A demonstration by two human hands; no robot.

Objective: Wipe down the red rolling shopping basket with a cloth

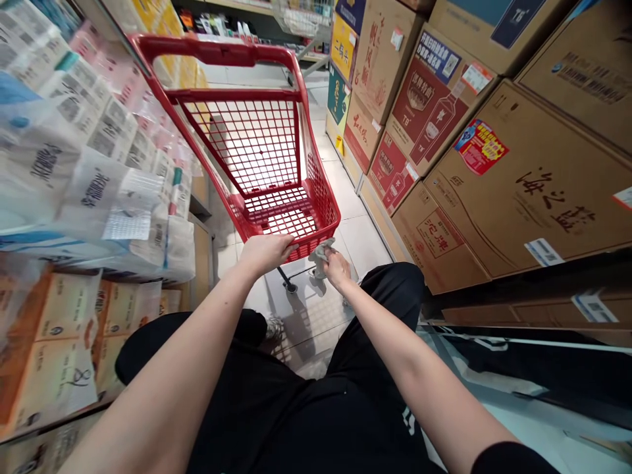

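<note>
A red plastic shopping cart (264, 141) with a grid basket stands before me in the aisle. My left hand (266, 253) is closed over the near rim of its basket. In my right hand (338, 268) is a crumpled light grey cloth (320, 253), pinched between the fingers beside the basket's near right corner. The cloth hangs down a little below the rim. Inside the basket only the red grid and the light floor behind it show. Black legs and a caster wheel (291, 288) are visible under the basket.
Packs of tissue (99, 178) fill the left shelf, with orange boxes (64, 329) lower down. Cardboard cartons (523, 178) are stacked along the right. Tiled floor (355, 234) runs between them. A wire basket or cart (303, 16) stands at the far end.
</note>
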